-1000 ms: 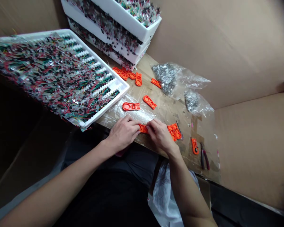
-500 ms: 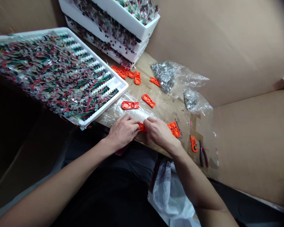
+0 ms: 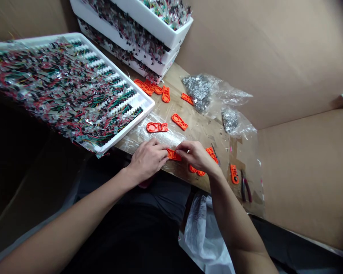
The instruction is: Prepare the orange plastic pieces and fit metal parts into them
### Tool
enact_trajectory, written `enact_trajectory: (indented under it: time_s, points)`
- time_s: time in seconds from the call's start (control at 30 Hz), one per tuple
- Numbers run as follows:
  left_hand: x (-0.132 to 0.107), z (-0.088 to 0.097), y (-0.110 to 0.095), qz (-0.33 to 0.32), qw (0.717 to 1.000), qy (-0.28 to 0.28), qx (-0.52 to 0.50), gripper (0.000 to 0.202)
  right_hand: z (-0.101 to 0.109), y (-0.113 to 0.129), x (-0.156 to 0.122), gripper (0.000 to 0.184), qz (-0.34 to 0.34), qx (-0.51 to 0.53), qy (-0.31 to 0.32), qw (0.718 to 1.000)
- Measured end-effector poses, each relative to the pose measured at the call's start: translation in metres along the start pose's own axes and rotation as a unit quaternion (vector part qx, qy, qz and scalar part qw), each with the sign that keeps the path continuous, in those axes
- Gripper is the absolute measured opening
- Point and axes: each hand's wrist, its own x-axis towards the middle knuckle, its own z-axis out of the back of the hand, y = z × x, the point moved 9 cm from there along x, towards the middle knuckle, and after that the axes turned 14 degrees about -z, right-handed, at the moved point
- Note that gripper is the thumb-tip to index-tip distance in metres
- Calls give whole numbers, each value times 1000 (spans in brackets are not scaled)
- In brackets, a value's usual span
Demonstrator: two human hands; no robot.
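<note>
At the table's near edge lies a small orange plastic casing [image 3: 173, 155], rounded at one end like the others around it. My left hand [image 3: 148, 158] is closed on its left end, holding it against the table. Thumb and finger of my right hand [image 3: 196, 155] are pinched together over the casing's right part; whatever they hold is too small or hidden to make out. More orange casings [image 3: 211, 154] lie beside and partly under my right hand. Beyond the hands rest two single orange casings, one on the left [image 3: 157, 127] and one on the right [image 3: 179, 121].
A white foam tray [image 3: 144, 110] full of wired parts stands at left, with stacked foam trays [image 3: 177, 38] behind. Clear bags of small metal pieces [image 3: 200, 91] lie at the back right. Pliers [image 3: 246, 186] sit near another casing [image 3: 234, 174]. Cardboard walls [image 3: 274, 57] enclose the table.
My right hand has shifted slightly right and turned, uncovering more of the held casing and of the casings below the wrist. My left hand stays in place.
</note>
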Motion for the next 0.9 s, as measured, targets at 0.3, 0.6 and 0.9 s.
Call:
enact_trajectory:
  time_s: [0.3, 0.6, 0.9]
  points:
    - [0, 1, 2, 6, 1000, -5, -14, 17, -5, -11, 10, 21, -23, 50, 47, 997]
    - [0, 0, 3, 6, 1000, -4, -22, 19, -16, -49, 13, 32, -129, 274, 126, 945]
    - [0, 1, 3, 5, 1000, -9, -19, 17, -9, -9, -2, 12, 10, 8, 1, 1000]
